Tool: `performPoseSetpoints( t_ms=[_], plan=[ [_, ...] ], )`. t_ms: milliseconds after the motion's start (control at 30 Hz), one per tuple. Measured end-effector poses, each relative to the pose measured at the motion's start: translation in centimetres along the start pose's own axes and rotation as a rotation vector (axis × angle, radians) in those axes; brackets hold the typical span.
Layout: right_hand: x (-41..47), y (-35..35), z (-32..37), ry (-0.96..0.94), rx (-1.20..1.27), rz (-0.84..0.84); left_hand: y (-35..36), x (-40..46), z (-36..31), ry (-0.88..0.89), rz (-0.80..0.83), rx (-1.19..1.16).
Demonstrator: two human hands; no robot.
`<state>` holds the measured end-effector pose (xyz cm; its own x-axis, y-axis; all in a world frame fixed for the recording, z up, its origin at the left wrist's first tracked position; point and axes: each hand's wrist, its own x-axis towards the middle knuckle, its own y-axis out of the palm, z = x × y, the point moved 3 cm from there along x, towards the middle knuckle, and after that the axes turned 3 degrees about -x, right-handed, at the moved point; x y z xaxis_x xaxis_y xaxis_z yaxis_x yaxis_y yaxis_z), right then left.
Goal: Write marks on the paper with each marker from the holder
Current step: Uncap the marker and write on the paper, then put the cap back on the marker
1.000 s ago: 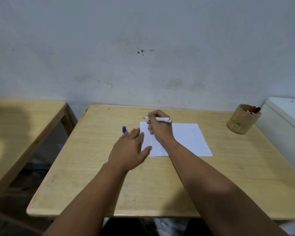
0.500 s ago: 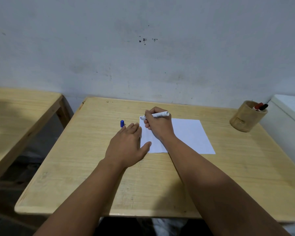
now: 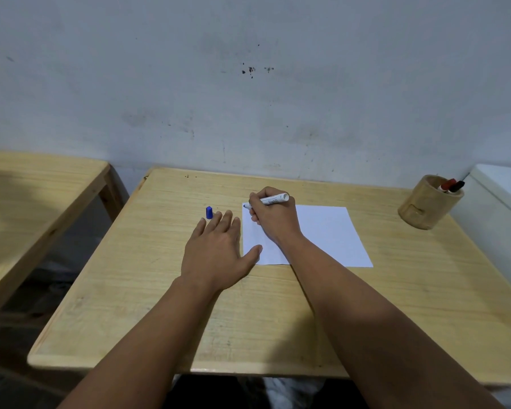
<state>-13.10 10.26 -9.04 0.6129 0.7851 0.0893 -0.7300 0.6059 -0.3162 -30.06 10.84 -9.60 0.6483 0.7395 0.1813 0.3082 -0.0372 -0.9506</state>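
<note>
Marker [image 3: 273,199] gripped in right hand [image 3: 273,219], tip at paper's [image 3: 328,234] far-left corner; left hand [image 3: 216,249] flat, open beside it.

So the desk [image 3: 278,326] is plain light wood with a raised lip along the near edge, pushed right up against the wall [image 3: 248,98]. That wall is pale grey-white and pretty scuffed, with a little cluster of dark specks [image 3: 250,69] roughly over the middle of the desk. Off to the left there's a second wooden table [image 3: 36,196], same kind of wood, with a gap between the two. On the far right a white unit [image 3: 502,202] sits right beside the desk.
</note>
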Motion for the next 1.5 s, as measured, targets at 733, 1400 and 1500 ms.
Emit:
performPoseSetpoints(
  t_ms=[733,1400,1500],
  plan=[
    [-0.7,-1.0,1.2,0.129,0.276,-0.080,0.0,-0.2,0.0,0.001,0.012,0.008],
    [-5.0,-11.9,3.8,0.145,0.393,-0.020,-3.7,2.8,2.7,-0.352,-0.195,-0.283],
    [-5.8,-12.2,3.5,0.159,0.303,0.057,-3.8,3.1,2.7,-0.389,-0.208,-0.370]
  ],
)
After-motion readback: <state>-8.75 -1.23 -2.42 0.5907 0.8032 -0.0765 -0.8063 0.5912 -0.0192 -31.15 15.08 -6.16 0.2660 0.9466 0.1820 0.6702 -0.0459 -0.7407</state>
